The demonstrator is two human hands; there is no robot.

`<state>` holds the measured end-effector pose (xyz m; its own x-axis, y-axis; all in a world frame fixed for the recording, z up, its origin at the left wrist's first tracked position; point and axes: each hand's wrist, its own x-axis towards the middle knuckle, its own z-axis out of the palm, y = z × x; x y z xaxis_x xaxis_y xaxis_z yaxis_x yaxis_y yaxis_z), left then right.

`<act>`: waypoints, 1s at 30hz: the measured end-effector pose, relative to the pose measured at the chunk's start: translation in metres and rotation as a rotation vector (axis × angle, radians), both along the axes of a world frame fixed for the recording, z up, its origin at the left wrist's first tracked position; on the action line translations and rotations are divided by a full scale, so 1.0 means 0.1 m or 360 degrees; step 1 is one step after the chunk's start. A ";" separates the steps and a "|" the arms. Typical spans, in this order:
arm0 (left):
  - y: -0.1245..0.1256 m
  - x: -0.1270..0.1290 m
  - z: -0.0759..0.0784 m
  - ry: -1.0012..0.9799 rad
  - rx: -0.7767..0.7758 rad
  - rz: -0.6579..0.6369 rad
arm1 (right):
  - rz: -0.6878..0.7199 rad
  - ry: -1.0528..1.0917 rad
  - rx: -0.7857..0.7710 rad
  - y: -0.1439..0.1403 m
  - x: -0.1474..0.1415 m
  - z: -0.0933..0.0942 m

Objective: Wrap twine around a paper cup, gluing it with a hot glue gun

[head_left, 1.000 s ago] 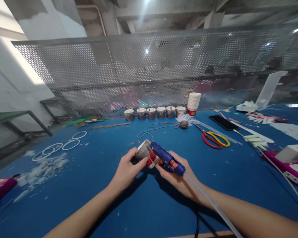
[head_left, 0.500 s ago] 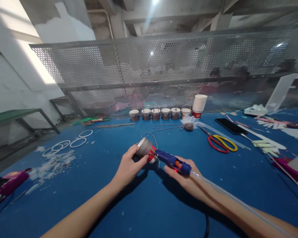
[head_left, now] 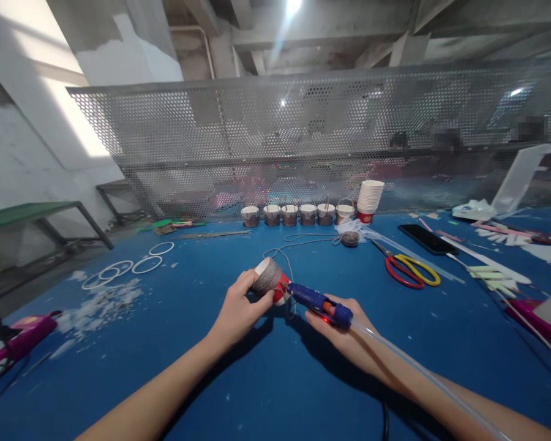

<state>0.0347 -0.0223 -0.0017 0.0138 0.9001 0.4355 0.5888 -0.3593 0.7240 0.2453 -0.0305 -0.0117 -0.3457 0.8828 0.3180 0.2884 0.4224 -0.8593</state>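
Note:
My left hand (head_left: 241, 306) is closed around a paper cup (head_left: 269, 275) that lies tilted, its open mouth toward the upper left. Grey cord wraps the cup near the mouth, while red and white paper shows toward the base. In my right hand (head_left: 342, 331) is a blue hot glue gun (head_left: 319, 301), a red light glowing on it and a long clear glue stick (head_left: 408, 355) trailing from its back. The nozzle is at the cup's red part; whether it touches I cannot tell. A loose grey cord (head_left: 288, 260) runs from the cup to a ball of cord (head_left: 349, 238).
Several cord-wrapped cups (head_left: 307, 214) line the back beside a stack of paper cups (head_left: 370, 199). Scissors (head_left: 411, 271) and a phone (head_left: 428, 239) lie on the right. White rings (head_left: 147, 264) and scraps (head_left: 103, 303) are on the left. A perforated metal screen (head_left: 266, 141) stands behind.
The glue gun's nozzle has shifted slightly right and down relative to the cup, showing more of its red part. Both hands keep their hold. The whole view has shifted slightly.

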 end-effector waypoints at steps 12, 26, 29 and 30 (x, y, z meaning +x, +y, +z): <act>0.02 -0.04 0.00 0.0048 0.0088 -0.0133 | 0.0035 -0.0016 -0.0052 -0.01 0.01 0.04; 0.05 -0.07 -0.02 0.0035 0.0000 -0.0184 | 0.0050 -0.0019 -0.0125 -0.02 0.02 0.05; 0.04 -0.07 0.00 0.0009 -0.0012 -0.0184 | 0.0056 -0.0040 -0.0082 -0.03 0.01 0.06; 0.03 -0.07 0.01 -0.0002 -0.0019 -0.0187 | 0.0044 -0.0029 -0.0086 -0.03 0.01 0.07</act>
